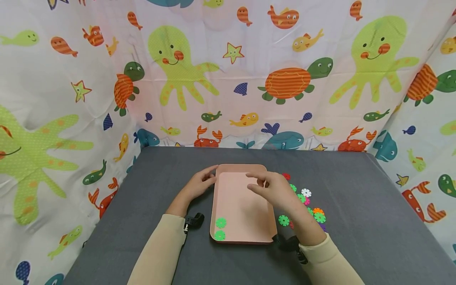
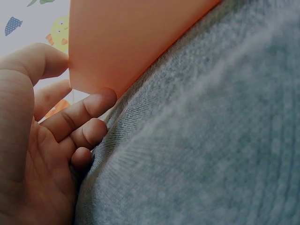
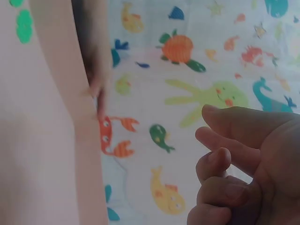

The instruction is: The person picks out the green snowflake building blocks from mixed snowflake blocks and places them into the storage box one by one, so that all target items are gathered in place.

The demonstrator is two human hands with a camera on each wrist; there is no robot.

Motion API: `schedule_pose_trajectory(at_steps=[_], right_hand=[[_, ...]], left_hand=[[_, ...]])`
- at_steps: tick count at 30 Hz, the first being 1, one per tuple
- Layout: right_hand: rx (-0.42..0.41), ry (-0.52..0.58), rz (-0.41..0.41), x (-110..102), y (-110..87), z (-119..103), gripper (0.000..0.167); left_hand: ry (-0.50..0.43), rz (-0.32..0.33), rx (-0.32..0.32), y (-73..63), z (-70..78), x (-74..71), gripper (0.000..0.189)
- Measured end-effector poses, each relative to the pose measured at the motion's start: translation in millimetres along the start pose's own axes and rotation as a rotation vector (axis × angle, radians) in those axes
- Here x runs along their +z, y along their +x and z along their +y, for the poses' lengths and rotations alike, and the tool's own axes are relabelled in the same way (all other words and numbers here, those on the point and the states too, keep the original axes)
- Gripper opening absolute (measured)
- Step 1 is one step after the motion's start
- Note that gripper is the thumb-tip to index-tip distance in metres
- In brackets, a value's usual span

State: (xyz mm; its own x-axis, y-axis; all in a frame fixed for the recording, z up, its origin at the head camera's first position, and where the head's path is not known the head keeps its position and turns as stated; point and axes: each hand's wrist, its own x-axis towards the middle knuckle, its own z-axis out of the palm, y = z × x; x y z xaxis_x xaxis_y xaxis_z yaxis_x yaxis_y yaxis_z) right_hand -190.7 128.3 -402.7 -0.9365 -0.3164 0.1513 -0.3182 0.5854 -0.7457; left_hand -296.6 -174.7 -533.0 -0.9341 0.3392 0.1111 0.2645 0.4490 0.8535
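Observation:
A pink rectangular tray [image 1: 243, 206] lies in front of me in the head view, with two green flower-shaped discs [image 1: 220, 228] in its near left corner. Beside its far left corner is my left hand [image 1: 197, 185]; the fingertips [image 2: 104, 101] are right at the tray's outer edge, loosely bent. My right hand [image 1: 279, 192] hovers above the right side of the tray. Its thumb and fingers [image 3: 215, 159] are loosely bent, and nothing shows between them in the right wrist view.
Several coloured flower-shaped discs, among them a white one [image 1: 306, 192] and an orange one [image 1: 318, 211], lie right of the tray, partly hidden by the right forearm. A grey cloth [image 1: 370, 221] covers the table. Behind it hangs a sea-animal curtain [image 1: 246, 59].

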Motion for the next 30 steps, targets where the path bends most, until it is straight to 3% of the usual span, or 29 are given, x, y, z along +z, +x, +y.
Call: schedule_pose_trajectory(at_steps=[9, 17, 21, 25, 30], right_hand=[[0.116, 0.019, 0.089, -34, 1.9, 17, 0.041], [0.168, 0.044, 0.148, -66, 0.3, 49, 0.048], [0.198, 0.005, 0.173, -77, 0.7, 69, 0.052], [0.239, -0.020, 0.170, -80, 1.2, 92, 0.051], [0.278, -0.043, 0.107, -76, 3.0, 123, 0.051]], left_hand=[[-0.030, 0.014, 0.019, -0.1, -0.9, 1.0, 0.051], [-0.045, 0.018, 0.014, -0.9, 1.1, 1.7, 0.051], [-0.039, 0.019, 0.011, -0.7, 1.7, 1.7, 0.051], [-0.031, 0.021, 0.019, -0.4, 1.3, 1.8, 0.051], [-0.023, 0.014, 0.006, -1.1, 1.3, 1.1, 0.051]])
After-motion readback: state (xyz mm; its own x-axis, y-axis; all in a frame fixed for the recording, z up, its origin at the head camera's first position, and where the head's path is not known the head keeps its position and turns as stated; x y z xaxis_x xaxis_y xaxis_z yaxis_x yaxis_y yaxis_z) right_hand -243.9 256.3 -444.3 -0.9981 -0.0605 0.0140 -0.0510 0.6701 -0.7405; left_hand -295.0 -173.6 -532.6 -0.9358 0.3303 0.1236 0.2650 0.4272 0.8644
